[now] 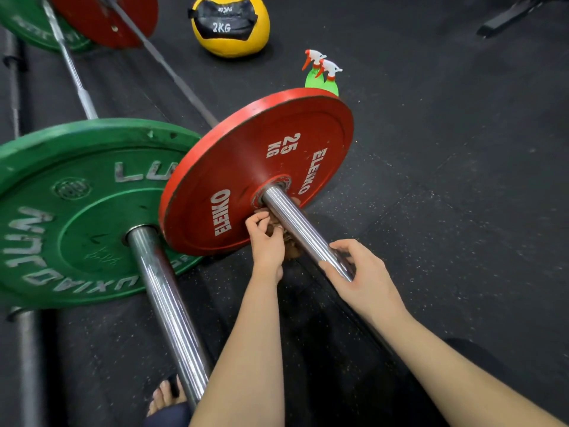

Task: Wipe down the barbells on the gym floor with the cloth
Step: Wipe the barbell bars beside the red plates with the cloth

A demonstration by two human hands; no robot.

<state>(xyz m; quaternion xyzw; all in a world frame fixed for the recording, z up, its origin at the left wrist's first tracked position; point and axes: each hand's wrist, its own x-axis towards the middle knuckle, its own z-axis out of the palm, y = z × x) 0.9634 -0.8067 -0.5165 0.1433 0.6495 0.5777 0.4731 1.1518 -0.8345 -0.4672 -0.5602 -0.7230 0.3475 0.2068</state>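
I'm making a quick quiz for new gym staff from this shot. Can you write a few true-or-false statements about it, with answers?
1. The red plate is marked 25 KG. True.
2. The right hand holds the cloth. False: the left hand holds the brown cloth by the sleeve, close to the plate. The right hand grips the sleeve's end.
3. The yellow ball is marked 5 KG. False: it reads 2KG.
4. Two spray bottles stand behind the red plate. True.
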